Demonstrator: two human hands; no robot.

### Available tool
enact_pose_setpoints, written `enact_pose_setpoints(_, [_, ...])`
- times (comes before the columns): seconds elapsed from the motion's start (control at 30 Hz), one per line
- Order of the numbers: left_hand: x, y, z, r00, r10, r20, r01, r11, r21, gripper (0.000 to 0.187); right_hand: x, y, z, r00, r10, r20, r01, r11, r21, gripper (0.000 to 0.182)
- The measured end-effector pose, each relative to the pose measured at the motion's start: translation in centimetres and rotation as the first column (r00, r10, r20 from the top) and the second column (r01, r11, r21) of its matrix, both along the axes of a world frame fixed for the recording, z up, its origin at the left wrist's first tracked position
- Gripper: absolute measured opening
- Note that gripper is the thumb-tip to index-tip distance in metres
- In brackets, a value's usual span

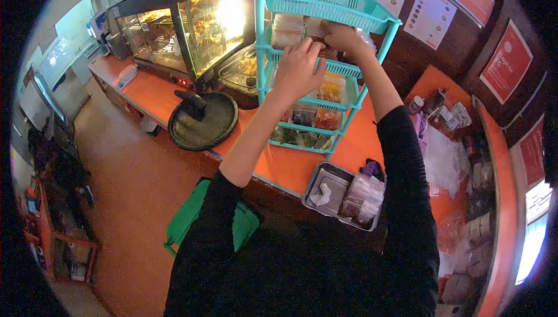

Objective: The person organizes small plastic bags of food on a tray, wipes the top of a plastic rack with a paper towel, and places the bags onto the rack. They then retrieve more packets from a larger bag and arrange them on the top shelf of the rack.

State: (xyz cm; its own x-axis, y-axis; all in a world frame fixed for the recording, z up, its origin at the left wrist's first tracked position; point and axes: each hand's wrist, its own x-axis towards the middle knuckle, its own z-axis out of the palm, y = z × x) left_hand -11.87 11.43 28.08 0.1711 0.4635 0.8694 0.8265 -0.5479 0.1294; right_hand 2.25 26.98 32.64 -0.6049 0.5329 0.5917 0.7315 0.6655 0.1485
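A turquoise tiered rack [388,29] stands on the orange counter. My right hand [344,39] reaches into its second tier among small clear packets [288,31]. Those fingers are curled downward, and whatever is between them is hidden. In front of the same tier is my left hand [297,68], with its fingers bent near the packets and its thumb apart; nothing shows in it. Lower tiers hold yellow packets [331,88], red packets [327,119] and dark green packets [299,138].
A metal tray [331,205] with stacked clear packets [363,198] sits at the counter's front edge. Left of the rack are a large stone mortar [212,128] and a lit glass food cabinet [192,32]. Below the counter stands a green bin [244,227].
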Motion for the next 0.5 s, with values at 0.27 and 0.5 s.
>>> enact_pose_setpoints(0.27, [0.6,0.5,1.1,0.979,0.100,-0.176,-0.088,0.993,0.077,0.027,-0.3,-2.3,0.5,1.000,-0.011,0.004,0.011,0.999,0.050,0.029])
enact_pose_setpoints(0.5, [0.8,1.5,1.8,0.986,-0.074,-0.152,0.065,0.996,-0.064,0.031,-0.3,-3.8,1.6,0.997,-0.041,0.066,0.038,0.999,0.038,0.027])
